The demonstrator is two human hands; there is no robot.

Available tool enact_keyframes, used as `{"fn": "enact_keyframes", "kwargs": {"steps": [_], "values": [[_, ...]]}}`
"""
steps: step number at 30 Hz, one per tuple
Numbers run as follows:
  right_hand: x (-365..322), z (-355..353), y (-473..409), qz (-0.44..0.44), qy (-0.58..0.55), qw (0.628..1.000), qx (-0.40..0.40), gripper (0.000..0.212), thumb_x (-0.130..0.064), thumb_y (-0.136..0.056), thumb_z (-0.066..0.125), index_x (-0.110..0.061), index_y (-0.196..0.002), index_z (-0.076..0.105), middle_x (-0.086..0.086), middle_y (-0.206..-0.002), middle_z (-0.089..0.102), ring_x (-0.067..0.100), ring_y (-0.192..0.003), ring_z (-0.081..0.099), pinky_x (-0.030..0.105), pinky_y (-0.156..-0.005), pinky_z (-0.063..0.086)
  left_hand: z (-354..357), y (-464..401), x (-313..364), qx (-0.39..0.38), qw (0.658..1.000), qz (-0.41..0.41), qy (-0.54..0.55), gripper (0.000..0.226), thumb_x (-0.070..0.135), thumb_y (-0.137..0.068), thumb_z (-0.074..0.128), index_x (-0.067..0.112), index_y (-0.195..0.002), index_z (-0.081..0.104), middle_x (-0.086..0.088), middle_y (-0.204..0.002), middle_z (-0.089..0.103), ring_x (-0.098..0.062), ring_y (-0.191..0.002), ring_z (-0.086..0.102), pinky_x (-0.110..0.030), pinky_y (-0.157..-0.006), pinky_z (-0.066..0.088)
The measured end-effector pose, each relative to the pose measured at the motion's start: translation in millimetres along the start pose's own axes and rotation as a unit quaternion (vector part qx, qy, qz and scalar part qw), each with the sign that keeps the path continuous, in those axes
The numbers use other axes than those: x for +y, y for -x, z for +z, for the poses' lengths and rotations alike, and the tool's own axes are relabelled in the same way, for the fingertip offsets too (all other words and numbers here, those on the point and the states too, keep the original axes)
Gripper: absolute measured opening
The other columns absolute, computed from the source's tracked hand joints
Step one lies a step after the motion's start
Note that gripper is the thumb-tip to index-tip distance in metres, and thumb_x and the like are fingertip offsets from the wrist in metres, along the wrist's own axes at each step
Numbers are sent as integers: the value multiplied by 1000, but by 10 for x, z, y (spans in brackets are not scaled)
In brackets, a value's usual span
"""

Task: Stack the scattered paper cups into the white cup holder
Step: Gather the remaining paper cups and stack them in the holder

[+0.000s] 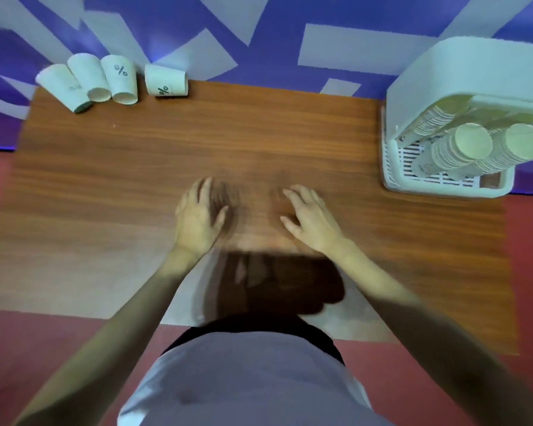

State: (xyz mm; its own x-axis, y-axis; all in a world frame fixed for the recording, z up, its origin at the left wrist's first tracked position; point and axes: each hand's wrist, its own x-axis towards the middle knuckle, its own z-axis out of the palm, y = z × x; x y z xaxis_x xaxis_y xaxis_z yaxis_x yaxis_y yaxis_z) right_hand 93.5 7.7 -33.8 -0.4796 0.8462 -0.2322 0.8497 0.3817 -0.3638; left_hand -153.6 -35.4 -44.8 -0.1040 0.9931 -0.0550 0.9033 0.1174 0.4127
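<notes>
Seen from above, the person's left hand (199,215) hovered over or rested on the middle of a brown wood-grain table (166,155), fingers loosely spread and holding nothing. The right hand (310,218) lay just beside it, a small gap apart, also spread open with nothing in it. Both hands were slightly blurred, so it was unclear whether they touched the tabletop.

Well away, at the table's far left corner, four white paper cups lay on their sides. Three sat touching in a row: the leftmost cup (63,87), a second cup (90,76), and a third cup (120,79) printed with a percent sign. A fourth cup (166,80), also bearing a percent sign, lay a little to their right.

At the far right edge stood a white plastic cup holder (450,75) with a slotted base, already holding several tall stacks of nested paper cups (462,149).
</notes>
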Motion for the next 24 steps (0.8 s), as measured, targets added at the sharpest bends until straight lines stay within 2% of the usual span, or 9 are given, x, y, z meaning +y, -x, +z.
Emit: {"fn": "enact_keyframes", "kwargs": {"steps": [7,15,24], "values": [[-972,164,-802,-81,26,996,-26,59,-32,-93,55,-7,-143,34,14,-144,35,30,-133,34,42,-110,32,-485,-117,-950,37,998,-53,21,63,29,-89,60,3,-141,35,-20,-141,40,-37,-127,39,-45,-103,34],[-1642,225,-1802,-94,41,993,-52,59,-25,-93,55,-9,-145,31,14,-147,31,30,-136,29,46,-110,31,-774,-474,-1936,27,996,-77,23,64,27,-88,62,2,-140,35,-21,-142,39,-39,-128,37,-46,-105,34],[-1858,-25,-2971,-89,72,993,-4,62,-20,-91,56,-9,-146,29,15,-150,28,31,-138,27,46,-111,30,-1106,-1747,-2346,81,996,1,25,58,27,-87,59,3,-137,39,-18,-141,40,-35,-127,40,-42,-106,33]]}}
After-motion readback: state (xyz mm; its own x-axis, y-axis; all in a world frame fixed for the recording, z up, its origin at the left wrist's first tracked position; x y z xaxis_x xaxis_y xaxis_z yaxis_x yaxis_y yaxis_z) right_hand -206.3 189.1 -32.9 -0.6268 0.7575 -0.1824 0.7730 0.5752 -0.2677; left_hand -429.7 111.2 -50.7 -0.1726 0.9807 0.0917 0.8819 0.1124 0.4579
